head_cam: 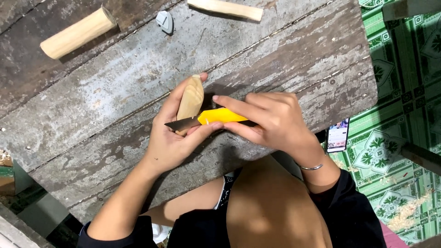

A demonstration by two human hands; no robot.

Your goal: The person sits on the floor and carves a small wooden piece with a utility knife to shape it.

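Two hands working one pale wood piece (pixel 190 100) over the plank table (pixel 138 78), left hand (pixel 172 138) gripping it upright, right hand (pixel 271 120) clenching yellow-handled knife (pixel 206 118), blade lying across wood, 2 more wood blocks (pixel 78 33) sitting further back, phone (pixel 337 135) lying on green floor (pixel 404 115) nr right wrist.

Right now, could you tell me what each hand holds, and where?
Left hand grips the pale carved wood piece by its lower end; right hand grips the yellow-handled knife by its handle.
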